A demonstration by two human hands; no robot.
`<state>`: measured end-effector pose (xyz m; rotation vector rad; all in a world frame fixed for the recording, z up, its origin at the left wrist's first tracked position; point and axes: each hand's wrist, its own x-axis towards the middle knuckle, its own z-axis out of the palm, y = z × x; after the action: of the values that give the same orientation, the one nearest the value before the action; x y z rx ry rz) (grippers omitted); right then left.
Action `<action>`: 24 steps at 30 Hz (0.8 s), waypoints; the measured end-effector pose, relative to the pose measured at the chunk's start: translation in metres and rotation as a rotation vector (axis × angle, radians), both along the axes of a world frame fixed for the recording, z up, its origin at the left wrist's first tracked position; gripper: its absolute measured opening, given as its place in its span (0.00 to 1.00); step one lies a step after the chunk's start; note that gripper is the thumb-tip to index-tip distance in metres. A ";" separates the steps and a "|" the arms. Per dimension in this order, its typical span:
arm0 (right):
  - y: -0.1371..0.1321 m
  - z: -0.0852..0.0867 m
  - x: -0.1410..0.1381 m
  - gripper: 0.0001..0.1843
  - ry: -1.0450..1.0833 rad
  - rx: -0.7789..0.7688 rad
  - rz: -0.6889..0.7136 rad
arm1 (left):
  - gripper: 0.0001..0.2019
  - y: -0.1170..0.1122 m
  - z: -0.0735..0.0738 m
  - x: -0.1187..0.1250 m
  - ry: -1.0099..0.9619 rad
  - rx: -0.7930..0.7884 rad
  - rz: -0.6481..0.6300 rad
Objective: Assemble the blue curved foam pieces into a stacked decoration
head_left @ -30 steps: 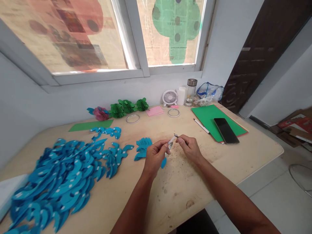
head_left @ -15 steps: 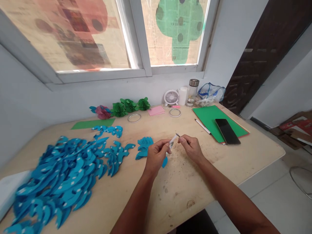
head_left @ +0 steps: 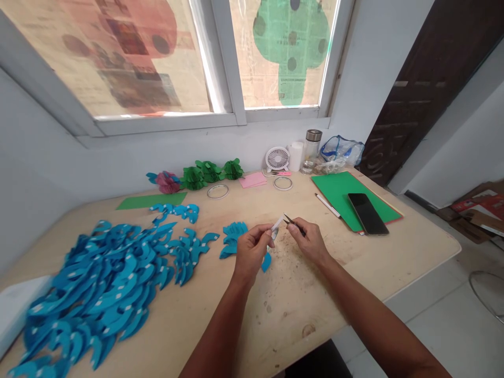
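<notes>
My left hand (head_left: 254,249) pinches a short white strip (head_left: 278,222), which looks like tape, between thumb and fingers; its upper end points up and right. My right hand (head_left: 307,239) is closed around dark tweezers (head_left: 290,220), their thin tips parted just right of the strip's end. Below my left fingers lies a small blue paper piece (head_left: 266,262). Behind my left hand is a stack of blue cut paper pieces (head_left: 233,237), partly hidden by it. To the left spreads a large pile of curved blue paper pieces (head_left: 118,278) with small white patches.
Tape rolls (head_left: 218,191), pink paper (head_left: 253,180), green paper flowers (head_left: 210,171) and a small fan (head_left: 277,158) line the wooden table's back. A glass bottle (head_left: 312,151) stands farther right. A phone (head_left: 368,213) lies on green sheets (head_left: 334,191), beside a white pen (head_left: 327,205).
The tweezers' tips were at the end of the white strip; now they are parted and slightly clear of it. My left hand has shifted slightly left.
</notes>
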<state>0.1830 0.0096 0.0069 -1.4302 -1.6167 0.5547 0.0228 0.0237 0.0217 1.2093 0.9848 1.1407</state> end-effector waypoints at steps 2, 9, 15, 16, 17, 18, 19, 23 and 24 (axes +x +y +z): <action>0.000 -0.001 0.000 0.19 -0.001 -0.004 0.008 | 0.11 0.000 0.000 0.000 -0.002 0.002 -0.006; -0.002 0.001 -0.003 0.18 0.011 0.013 0.036 | 0.11 -0.002 0.000 0.003 0.028 0.003 -0.015; -0.003 0.002 -0.002 0.17 0.012 0.038 0.054 | 0.10 -0.003 0.000 0.004 0.040 -0.002 -0.017; -0.003 0.002 -0.002 0.17 0.014 0.041 0.055 | 0.10 -0.003 0.000 0.005 0.041 -0.003 -0.016; -0.003 0.002 -0.002 0.17 0.016 0.043 0.054 | 0.10 -0.003 0.000 0.005 0.042 -0.003 -0.015; -0.003 0.002 -0.002 0.17 0.018 0.043 0.053 | 0.11 -0.003 0.000 0.005 0.044 -0.004 -0.014; -0.003 0.002 -0.002 0.18 0.020 0.043 0.051 | 0.11 -0.003 -0.001 0.005 0.045 -0.006 -0.013; -0.003 0.002 -0.002 0.19 0.025 0.039 0.042 | 0.11 -0.003 -0.001 0.005 0.043 -0.015 -0.019; -0.003 0.002 -0.003 0.19 0.027 0.037 0.039 | 0.11 -0.003 -0.001 0.005 0.042 -0.016 -0.021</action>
<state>0.1805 0.0070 0.0090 -1.3610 -1.6287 0.5618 0.0278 0.0209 0.0209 1.2324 1.0089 1.0922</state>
